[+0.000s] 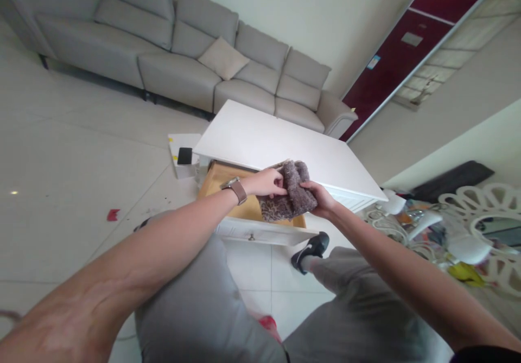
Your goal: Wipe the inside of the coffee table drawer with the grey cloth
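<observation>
A folded brown fluffy cloth (299, 195), with a patterned lower part, is held up over the open drawer (220, 181) of a white table (280, 132). My left hand (266, 183), with a brown-strapped watch on the wrist, has its fingers curled against the cloth's left side. On the opposite side, my right hand (321, 197) pinches the cloth's edge between thumb and fingers. The drawer has a light wooden inside and a white front with a small knob (251, 237). Cloth and hands hide part of its inside.
A grey sofa (179, 75) runs along the far wall. Left of the table, a white box (185, 170) carries a dark flat object (184, 155). Cluttered items and white ornate furniture (468, 243) stand at right. A red scrap (113, 215) lies on the floor.
</observation>
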The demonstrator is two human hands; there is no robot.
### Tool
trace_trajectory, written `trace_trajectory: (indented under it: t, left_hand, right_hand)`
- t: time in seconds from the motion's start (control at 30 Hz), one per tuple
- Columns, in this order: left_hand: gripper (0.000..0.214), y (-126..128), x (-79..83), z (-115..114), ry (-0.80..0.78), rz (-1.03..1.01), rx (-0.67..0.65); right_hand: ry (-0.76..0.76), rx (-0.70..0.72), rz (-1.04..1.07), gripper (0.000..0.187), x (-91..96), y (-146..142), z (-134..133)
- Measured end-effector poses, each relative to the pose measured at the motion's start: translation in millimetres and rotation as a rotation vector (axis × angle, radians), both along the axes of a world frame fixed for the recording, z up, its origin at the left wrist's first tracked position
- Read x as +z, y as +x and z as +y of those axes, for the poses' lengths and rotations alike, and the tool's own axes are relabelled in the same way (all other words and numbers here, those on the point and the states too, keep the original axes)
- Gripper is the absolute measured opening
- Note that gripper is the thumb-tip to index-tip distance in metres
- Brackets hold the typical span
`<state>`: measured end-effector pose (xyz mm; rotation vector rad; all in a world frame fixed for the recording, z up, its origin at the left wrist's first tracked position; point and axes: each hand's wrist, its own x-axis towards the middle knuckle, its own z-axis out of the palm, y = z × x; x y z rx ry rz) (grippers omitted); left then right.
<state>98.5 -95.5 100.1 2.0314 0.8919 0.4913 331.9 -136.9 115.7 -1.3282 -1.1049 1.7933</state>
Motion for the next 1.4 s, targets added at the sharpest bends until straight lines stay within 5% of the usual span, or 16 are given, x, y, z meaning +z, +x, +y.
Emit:
trace_trajectory:
  t: [0.17,0.27,0.43,0.53,0.63,0.73,0.9,1.0,1.1,1.4]
  left_hand:
    - [0.035,3.6,6.1,-14.1,0.277,0.200,0.242]
    - [0.034,4.1,2.8,-11.2,0.256,0.248,0.261]
    - [0.021,2.2,-5.7,-2.3,0.162,0.197,0.229]
    - [0.010,-3.2,-16.6,-4.0,0.188,0.299,0.114]
    - [0.010,-6.7,-38.1,-11.6,0.179,0.468,-0.017]
    - [0.017,-6.3,-64.0,-20.5,0.148,0.598,-0.140]
    - [0.028,-2.1,-88.2,-31.8,0.026,0.747,-0.251]
    - [0.033,0.6,-88.0,-37.1,-0.009,0.787,-0.238]
    - [0.032,1.6,-83.8,-39.6,-0.025,0.803,-0.210]
    - [0.032,1.5,-71.6,-36.0,-0.110,0.828,-0.213]
  right_hand:
    - [0.119,0.214,-0.129,0.050,2.0,-26.6,2.2]
    - [0.142,0.270,-0.174,0.065,-9.7,-32.6,16.1]
    - [0.062,0.210,-0.308,0.048,-26.7,0.2,62.9]
    - [0.338,0.212,-0.547,0.025,-22.0,31.7,93.6]
    - [0.737,0.389,-0.838,0.032,-22.9,52.8,114.5]
    - [0.863,0.602,-1.055,0.059,-56.9,58.3,118.6]
    - [0.672,0.975,-1.191,0.088,-170.2,58.1,96.3]
    - [0.551,1.069,-1.249,0.091,-219.1,55.5,87.9]
    - [0.518,1.065,-1.250,0.093,-235.1,41.9,96.4]
    - [0.391,1.098,-1.271,0.103,-236.0,-21.4,128.9]
